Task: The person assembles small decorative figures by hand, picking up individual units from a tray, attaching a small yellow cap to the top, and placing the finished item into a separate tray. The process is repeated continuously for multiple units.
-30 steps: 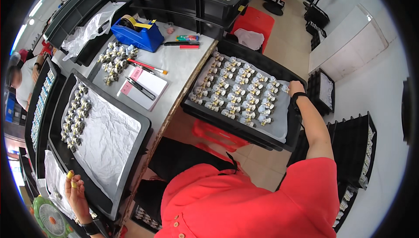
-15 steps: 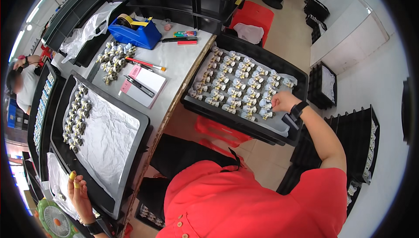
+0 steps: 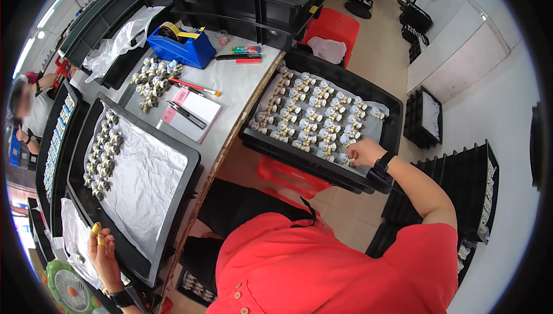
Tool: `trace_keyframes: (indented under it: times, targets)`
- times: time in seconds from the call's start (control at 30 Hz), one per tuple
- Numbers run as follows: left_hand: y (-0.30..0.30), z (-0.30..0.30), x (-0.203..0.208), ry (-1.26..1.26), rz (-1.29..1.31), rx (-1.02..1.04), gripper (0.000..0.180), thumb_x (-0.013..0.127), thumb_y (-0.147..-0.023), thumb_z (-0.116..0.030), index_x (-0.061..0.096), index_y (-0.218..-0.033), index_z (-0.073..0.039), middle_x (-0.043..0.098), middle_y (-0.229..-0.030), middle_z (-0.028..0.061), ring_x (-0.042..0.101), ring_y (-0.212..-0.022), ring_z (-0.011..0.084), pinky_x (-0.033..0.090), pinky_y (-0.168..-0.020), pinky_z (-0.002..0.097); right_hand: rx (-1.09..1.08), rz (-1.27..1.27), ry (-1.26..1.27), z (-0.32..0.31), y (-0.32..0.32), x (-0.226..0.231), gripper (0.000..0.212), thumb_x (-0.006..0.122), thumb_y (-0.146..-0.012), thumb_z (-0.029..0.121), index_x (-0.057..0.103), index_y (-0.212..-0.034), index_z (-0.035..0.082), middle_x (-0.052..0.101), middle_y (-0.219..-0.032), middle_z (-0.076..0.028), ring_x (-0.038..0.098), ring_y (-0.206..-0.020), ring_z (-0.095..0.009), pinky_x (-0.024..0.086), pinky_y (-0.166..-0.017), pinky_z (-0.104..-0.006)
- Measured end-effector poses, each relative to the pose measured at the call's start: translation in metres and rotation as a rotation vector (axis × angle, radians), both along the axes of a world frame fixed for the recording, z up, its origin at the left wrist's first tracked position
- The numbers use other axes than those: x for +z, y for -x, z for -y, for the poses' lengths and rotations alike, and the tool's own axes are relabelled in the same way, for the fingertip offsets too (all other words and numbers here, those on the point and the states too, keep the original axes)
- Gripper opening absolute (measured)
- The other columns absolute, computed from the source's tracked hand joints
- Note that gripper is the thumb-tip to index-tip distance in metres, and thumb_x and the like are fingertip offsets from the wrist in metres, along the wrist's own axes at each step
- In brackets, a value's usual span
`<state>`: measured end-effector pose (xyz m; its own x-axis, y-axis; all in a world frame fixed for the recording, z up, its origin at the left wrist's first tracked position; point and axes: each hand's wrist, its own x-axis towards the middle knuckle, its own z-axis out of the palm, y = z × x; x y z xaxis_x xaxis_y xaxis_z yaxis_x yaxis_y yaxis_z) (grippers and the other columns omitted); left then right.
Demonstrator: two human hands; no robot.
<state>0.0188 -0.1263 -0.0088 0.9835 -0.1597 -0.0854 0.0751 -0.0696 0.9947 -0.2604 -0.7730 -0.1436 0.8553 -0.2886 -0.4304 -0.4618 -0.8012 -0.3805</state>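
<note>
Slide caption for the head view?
Right hand at a small pale figurine in a black rectangular plastic tray; left hand near another such tray.

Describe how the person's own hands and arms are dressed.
The left hand has yellow coverings on two fingertips and a black strap at the wrist; its sleeve isn't distinguishable. The right hand is ungloved, with a black wristband; a plain red short sleeve covers that upper arm.

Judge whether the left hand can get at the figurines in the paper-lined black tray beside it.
Probably yes: the left hand is at the near end of the black tray, and nothing visible blocks the way to the figurines; its height above the rim is hard to tell.
</note>
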Motion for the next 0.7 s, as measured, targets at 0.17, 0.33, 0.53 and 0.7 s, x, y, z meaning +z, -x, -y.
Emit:
trace_keyframes:
  times: [0.17, 0.33, 0.53, 0.7]
  targets:
    - [0.002, 0.001, 0.002, -0.014, -0.005, 0.004, 0.039, 0.053, -0.094, -0.015, 0.044, -0.129, 0.0, 0.059, -0.104, 0.0056, 0.057, -0.082, 0.0054, 0.046, -0.071, 0.0136, -0.087, 0.022, -0.127, 0.007, -0.001, 0.007, 0.02, 0.07, -0.065, 0.016, 0.063, -0.08, 0.005, 0.066, -0.072, -0.007, 0.064, -0.067, -0.024, 0.049, -0.061, -0.0363]
    - [0.002, 0.001, 0.001, -0.01, 0.0, 0.005, 0.039, 0.053, -0.093, -0.015, 0.045, -0.128, 0.0, 0.059, -0.103, 0.0057, 0.057, -0.082, 0.006, 0.046, -0.07, 0.0136, -0.185, 0.192, 0.226, -0.002, -0.009, 0.016, 0.017, 0.068, -0.068, 0.015, 0.062, -0.082, 0.006, 0.064, -0.07, -0.01, 0.063, -0.067, -0.029, 0.049, -0.061, -0.0393]
    - [0.001, 0.002, 0.0, -0.002, 0.014, 0.001, 0.038, 0.054, -0.093, -0.015, 0.046, -0.127, 0.0, 0.059, -0.102, 0.0056, 0.057, -0.082, 0.0063, 0.047, -0.069, 0.0136, -0.118, 0.147, 0.315, 0.004, -0.006, 0.0, 0.017, 0.068, -0.069, 0.018, 0.061, -0.08, 0.007, 0.063, -0.071, -0.013, 0.062, -0.072, -0.032, 0.048, -0.063, -0.0421]
    - [0.001, 0.001, -0.001, 0.006, 0.01, -0.001, 0.038, 0.054, -0.093, -0.015, 0.046, -0.127, 0.0, 0.059, -0.102, 0.0057, 0.057, -0.082, 0.0062, 0.047, -0.069, 0.0137, -0.123, 0.116, 0.32, 0.004, -0.008, 0.0, 0.017, 0.067, -0.068, 0.019, 0.062, -0.079, 0.008, 0.063, -0.072, -0.014, 0.062, -0.073, -0.033, 0.048, -0.064, -0.0423]
